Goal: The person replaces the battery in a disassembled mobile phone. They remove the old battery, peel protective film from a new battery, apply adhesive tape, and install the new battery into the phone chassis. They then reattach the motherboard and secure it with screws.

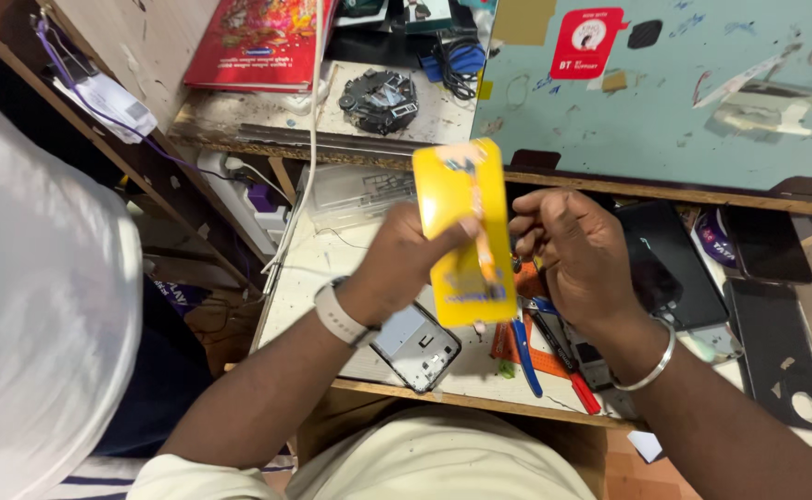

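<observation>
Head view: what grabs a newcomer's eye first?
The bright yellow flat package, blurred, held up mid-frame in the left hand, with the right hand closed just beside it. Below it on the cluttered workbench lie an opened phone frame and blue- and red-handled tools. A red book sits on the shelf at upper left, and dark phone panels lie at right.

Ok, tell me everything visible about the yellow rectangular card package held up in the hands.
The yellow rectangular card package looks like glossy card, with a slim orange-handled tool packed lengthwise down its face. It stands nearly upright above the workbench, slightly blurred. The left hand grips its left edge; the right hand is closed just beside its right edge.
</observation>
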{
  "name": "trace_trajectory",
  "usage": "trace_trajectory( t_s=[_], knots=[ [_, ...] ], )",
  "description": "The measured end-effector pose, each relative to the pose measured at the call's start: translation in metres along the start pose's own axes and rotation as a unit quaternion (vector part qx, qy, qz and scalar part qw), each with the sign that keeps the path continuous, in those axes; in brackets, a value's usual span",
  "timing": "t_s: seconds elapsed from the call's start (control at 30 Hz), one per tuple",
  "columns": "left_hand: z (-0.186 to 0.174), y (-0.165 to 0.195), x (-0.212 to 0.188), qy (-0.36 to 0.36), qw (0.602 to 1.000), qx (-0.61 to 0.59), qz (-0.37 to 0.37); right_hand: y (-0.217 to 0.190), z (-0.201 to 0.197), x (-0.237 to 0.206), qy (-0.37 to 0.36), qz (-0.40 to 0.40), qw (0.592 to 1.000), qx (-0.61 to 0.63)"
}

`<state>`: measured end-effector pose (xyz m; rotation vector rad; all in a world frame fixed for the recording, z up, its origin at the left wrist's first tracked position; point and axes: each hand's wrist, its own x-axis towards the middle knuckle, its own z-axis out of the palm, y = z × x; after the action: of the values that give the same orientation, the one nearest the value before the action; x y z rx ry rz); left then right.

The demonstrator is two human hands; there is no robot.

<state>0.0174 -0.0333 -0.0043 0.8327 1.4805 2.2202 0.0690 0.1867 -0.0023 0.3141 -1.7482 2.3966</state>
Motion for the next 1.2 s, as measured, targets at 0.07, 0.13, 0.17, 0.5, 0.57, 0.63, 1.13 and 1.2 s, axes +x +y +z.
trace_trajectory(
  t_s=[0.07, 0.13, 0.17, 0.5, 0.57, 0.63, 1.13, 1.2],
  knots=[
    [-0.008, 0.005, 0.004, 0.060, 0.993, -0.096, 0.025, 0.002, -0.005, 0.002, -0.003, -0.013, 0.999, -0.043],
    [-0.016, 0.012, 0.003, 0.061, 0.987, -0.148, 0.024, 0.003, -0.006, 0.003, -0.003, -0.026, 0.996, -0.085],
    [-0.017, 0.014, 0.002, 0.062, 0.982, -0.174, 0.024, 0.002, -0.005, 0.003, 0.000, -0.030, 0.994, -0.106],
    [-0.017, 0.013, 0.010, 0.161, 0.980, 0.098, 0.065, -0.021, 0.055, -0.042, -0.043, -0.392, 0.731, -0.558],
    [-0.019, 0.016, 0.011, 0.184, 0.968, 0.147, 0.090, -0.015, 0.094, -0.070, -0.244, -0.244, 0.822, -0.453],
    [-0.018, 0.019, 0.012, 0.179, 0.971, 0.110, 0.111, -0.005, 0.138, -0.108, -0.382, -0.127, 0.862, -0.309],
    [-0.008, 0.063, -0.003, 0.164, 0.970, 0.110, 0.143, 0.031, 0.246, -0.167, -0.458, -0.113, 0.813, -0.342],
    [-0.009, 0.063, -0.003, 0.154, 0.972, 0.109, 0.139, 0.030, 0.243, -0.164, -0.469, -0.102, 0.814, -0.327]
  ],
)
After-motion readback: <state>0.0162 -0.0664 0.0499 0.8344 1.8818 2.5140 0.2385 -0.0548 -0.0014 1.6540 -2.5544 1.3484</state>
